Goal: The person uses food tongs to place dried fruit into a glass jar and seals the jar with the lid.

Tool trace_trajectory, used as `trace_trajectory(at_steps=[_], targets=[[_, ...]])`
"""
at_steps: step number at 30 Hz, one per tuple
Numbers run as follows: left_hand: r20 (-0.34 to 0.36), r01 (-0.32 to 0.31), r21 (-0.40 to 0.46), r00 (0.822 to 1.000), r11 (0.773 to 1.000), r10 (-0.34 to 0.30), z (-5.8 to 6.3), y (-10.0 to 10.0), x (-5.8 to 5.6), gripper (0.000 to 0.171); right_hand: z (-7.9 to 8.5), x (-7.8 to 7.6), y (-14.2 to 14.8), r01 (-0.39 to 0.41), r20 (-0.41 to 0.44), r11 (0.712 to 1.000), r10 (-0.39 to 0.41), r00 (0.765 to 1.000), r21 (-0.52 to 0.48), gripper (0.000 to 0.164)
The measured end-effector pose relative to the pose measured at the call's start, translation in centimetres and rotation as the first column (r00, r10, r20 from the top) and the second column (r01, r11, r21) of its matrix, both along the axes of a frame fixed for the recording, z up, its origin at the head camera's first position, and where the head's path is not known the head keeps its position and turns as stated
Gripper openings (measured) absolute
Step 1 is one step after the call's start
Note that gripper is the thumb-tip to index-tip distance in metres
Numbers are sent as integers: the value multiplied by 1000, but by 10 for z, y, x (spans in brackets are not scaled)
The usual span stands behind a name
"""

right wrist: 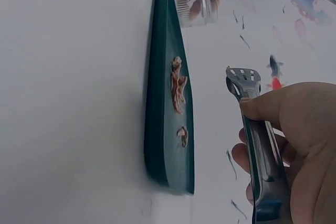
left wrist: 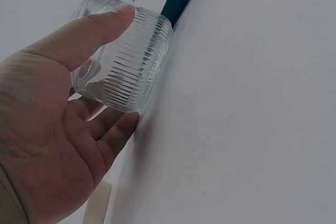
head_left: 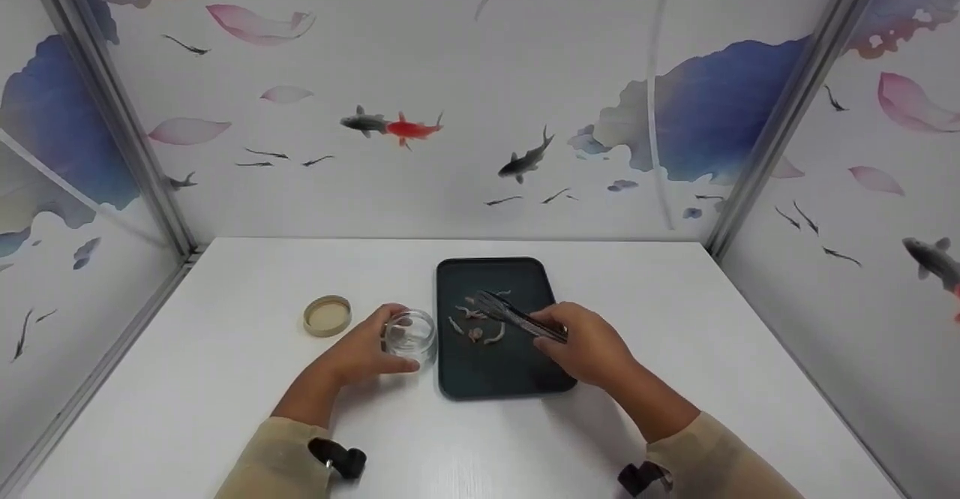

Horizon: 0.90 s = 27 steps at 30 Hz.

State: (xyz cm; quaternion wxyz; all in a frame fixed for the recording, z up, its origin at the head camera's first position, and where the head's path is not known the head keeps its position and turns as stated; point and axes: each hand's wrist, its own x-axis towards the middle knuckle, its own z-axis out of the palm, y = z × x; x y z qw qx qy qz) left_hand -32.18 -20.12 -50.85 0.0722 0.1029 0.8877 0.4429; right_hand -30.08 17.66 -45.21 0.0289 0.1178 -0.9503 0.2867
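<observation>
My left hand [head_left: 358, 350] grips a clear glass jar [head_left: 411, 334] from its left side, thumb and fingers round it. Ribbed walls show on the jar [left wrist: 139, 61] in the left wrist view; it stands upright against the tray's left side, its open mouth facing up. In my right hand [head_left: 596, 345] are metal tongs [head_left: 521, 317], held above a dark green tray [head_left: 499, 375]. Slotted tips of the tongs [right wrist: 244, 77] lie close together in the right wrist view; whether they pinch anything, I cannot tell. Several small, brownish, shrivelled dried pieces [right wrist: 178, 85] lie on the tray.
A round tan lid [head_left: 328, 317] lies on the white table [head_left: 247, 296], left of the jar. Printed wall panels [head_left: 450, 191] with fish and petals close off the back and both sides, with metal posts [head_left: 161, 184] at the corners.
</observation>
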Motion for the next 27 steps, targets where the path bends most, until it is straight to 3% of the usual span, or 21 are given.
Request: trace_trajectory(at_steps=[17, 27], targets=[[15, 35, 82, 999, 996, -36, -5, -4, -2, 97, 4, 2, -50, -197, -39, 980, 196, 980, -13, 36], [12, 30, 60, 999, 998, -31, -4, -3, -1, 97, 3, 2, -67, -227, -34, 974, 227, 973, -1, 34]])
